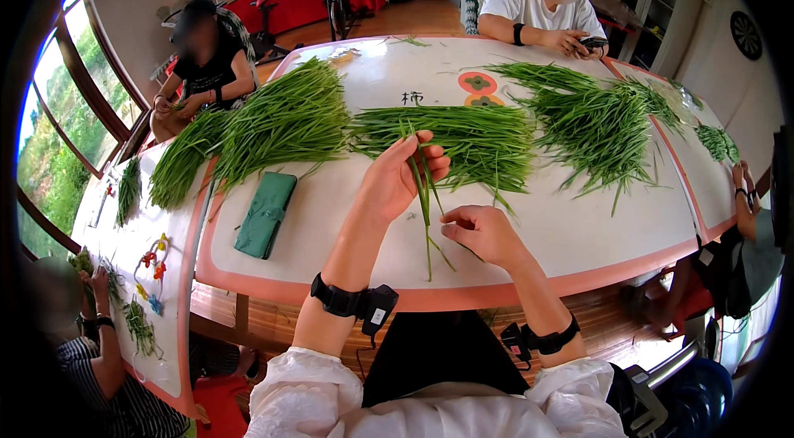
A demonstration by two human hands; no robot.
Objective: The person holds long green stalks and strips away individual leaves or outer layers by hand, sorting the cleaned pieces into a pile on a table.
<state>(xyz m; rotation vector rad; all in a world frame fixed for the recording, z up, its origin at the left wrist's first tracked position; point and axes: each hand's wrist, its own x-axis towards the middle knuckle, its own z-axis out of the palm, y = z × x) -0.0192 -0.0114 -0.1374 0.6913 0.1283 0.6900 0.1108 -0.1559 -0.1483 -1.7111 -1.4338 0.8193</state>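
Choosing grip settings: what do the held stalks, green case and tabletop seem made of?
Stalks: fresh-looking plant matter; thin, green, slightly bending. Case: probably leather or imitation; faint sheen. Tabletop: perhaps plastic-covered; smooth, printed pictures, soft shine.

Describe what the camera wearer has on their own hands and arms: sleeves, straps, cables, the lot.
The left hand and right hand wear no gloves. Loose white sleeves end around the elbows. Each forearm carries a black strap with a small, boxy black device; the left one bears a pale label. Thin dark cables hang below the devices.
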